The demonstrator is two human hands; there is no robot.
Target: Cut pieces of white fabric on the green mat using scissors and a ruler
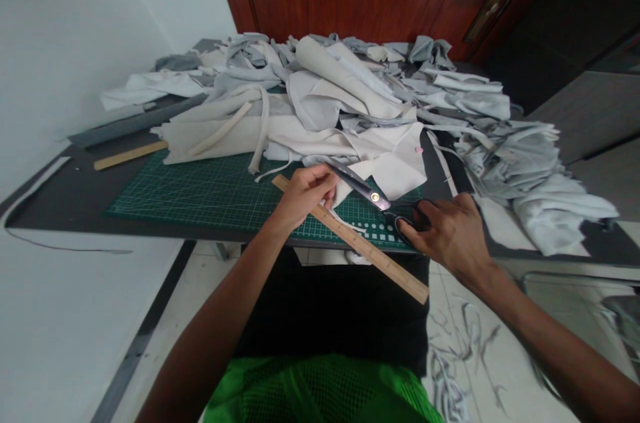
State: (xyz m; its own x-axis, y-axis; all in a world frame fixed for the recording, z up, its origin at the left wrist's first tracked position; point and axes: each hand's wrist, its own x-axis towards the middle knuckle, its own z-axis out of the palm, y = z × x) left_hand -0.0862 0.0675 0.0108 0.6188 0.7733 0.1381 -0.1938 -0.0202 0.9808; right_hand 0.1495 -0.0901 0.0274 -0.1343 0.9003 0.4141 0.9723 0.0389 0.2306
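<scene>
Tailor's shears [365,191] inside curled fingers [419,228] of the right hand [453,234], left hand [303,196] pinching pale fabric [385,166] beside the blades

- we can't see all of the scissors [367,193]: right hand [450,233] covers the handles
- right forearm [560,343] blurred, cut off by bottom edge
- we can't tell what the pink speck [419,150] is

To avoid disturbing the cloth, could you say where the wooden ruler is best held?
Grip the wooden ruler at its near end, from the front: that end juts out past the table edge, while the left hand covers the far part.
</scene>
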